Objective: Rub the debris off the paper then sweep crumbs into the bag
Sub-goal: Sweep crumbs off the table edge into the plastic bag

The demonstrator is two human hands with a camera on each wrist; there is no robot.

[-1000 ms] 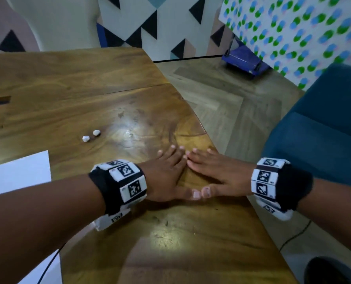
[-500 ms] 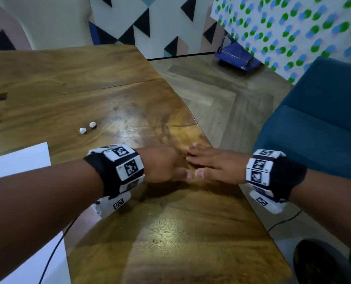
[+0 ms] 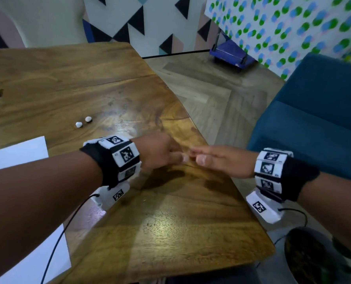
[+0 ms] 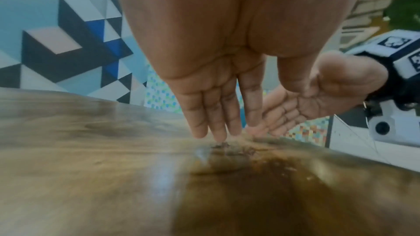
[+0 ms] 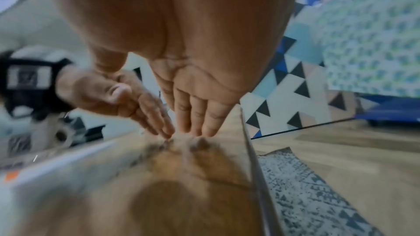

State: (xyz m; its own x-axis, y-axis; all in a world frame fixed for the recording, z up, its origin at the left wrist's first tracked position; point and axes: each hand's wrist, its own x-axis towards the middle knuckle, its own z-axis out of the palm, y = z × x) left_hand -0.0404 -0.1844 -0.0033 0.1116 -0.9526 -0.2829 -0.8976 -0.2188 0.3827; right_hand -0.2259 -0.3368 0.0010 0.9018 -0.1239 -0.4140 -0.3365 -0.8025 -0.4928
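Observation:
My left hand (image 3: pixel 162 152) and right hand (image 3: pixel 217 160) meet near the right edge of the wooden table (image 3: pixel 170 232). Both palms are raised and the straight fingers slope down, tips on the wood. In the left wrist view my left fingertips (image 4: pixel 216 132) touch a small dark heap of crumbs (image 4: pixel 223 145), and my right hand (image 4: pixel 295 110) angles in from the right. In the right wrist view my right hand (image 5: pixel 195 128) and left hand (image 5: pixel 136 107) close on the same spot. White paper (image 3: pixel 17 152) lies at the table's left. No bag is identifiable.
Two small white lumps (image 3: pixel 83 121) lie on the table left of my hands. The table's right edge (image 5: pixel 252 159) runs just beside my right fingers, with floor below. A blue chair (image 3: pixel 313 124) stands at the right, and a dark round object (image 3: pixel 313 257) is at bottom right.
Both hands lay flat on the table a second ago. Their palms have lifted, so only the fingertips rest on the wood, drawn together.

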